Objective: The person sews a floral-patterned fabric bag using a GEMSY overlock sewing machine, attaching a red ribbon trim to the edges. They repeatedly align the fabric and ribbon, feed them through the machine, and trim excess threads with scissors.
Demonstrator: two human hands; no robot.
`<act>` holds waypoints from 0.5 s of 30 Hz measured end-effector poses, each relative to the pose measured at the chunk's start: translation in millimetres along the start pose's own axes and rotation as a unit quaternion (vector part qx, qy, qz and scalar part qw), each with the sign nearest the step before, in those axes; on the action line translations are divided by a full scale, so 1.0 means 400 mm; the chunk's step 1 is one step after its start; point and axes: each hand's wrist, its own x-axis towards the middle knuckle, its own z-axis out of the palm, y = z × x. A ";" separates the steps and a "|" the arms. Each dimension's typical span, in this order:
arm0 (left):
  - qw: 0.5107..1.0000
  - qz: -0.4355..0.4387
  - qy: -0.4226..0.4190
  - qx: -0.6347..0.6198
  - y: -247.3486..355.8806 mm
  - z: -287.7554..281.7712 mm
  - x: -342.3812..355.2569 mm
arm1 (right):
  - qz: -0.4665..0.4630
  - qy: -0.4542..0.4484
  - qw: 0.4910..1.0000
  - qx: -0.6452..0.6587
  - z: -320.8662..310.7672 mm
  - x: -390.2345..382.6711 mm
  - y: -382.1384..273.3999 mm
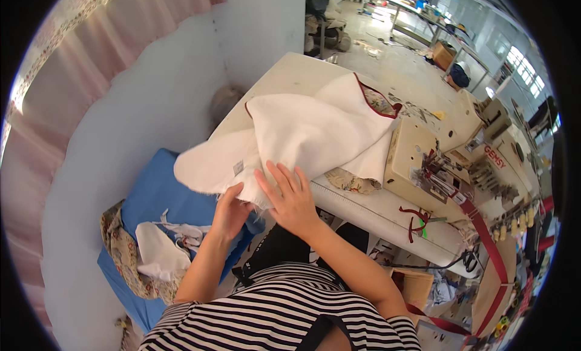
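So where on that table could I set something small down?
Two patches look bare: the far corner of the table, beyond the white cloth, and a near-edge strip between the patterned fabric and red trim scraps. The right is crowded with the sewing machine and red tape.

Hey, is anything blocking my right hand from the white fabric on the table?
Nothing visible: the right hand's fingers rest directly on the red-trimmed white fabric. The sewing machine stands off to the right.
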 end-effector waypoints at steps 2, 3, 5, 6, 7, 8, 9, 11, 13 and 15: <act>0.998 -0.015 0.019 -0.049 0.019 0.010 -0.009 | 0.009 0.008 1.000 -0.001 0.041 -0.015 0.059; 0.995 0.004 0.060 -0.077 0.027 -0.027 0.004 | -0.018 0.071 0.997 0.009 0.011 0.004 0.057; 0.988 0.030 0.136 -0.066 0.017 -0.192 0.050 | -0.037 0.069 0.997 0.020 -0.046 0.014 0.048; 0.985 0.037 0.168 -0.026 0.016 -0.272 0.068 | -0.043 0.066 0.997 0.022 -0.068 0.012 0.047; 0.982 0.098 0.161 -0.011 0.032 -0.271 0.069 | -0.033 0.074 0.997 0.001 -0.081 0.011 0.055; 0.976 0.159 0.151 0.006 0.063 -0.255 0.060 | -0.022 0.082 0.996 -0.020 -0.094 0.014 0.064; 0.975 0.210 0.075 0.000 0.123 -0.280 0.042 | -0.009 0.091 0.995 -0.041 -0.109 0.012 0.073; 0.925 0.357 0.128 0.024 0.222 -0.138 -0.033 | 0.061 0.095 0.990 -0.089 -0.121 -0.004 0.127; 0.846 0.499 0.184 0.042 0.315 -0.003 -0.135 | 0.110 0.117 0.982 -0.103 -0.144 -0.005 0.166; 0.768 0.603 0.215 0.037 0.405 0.089 -0.225 | 0.132 0.155 0.976 -0.080 -0.158 0.006 0.177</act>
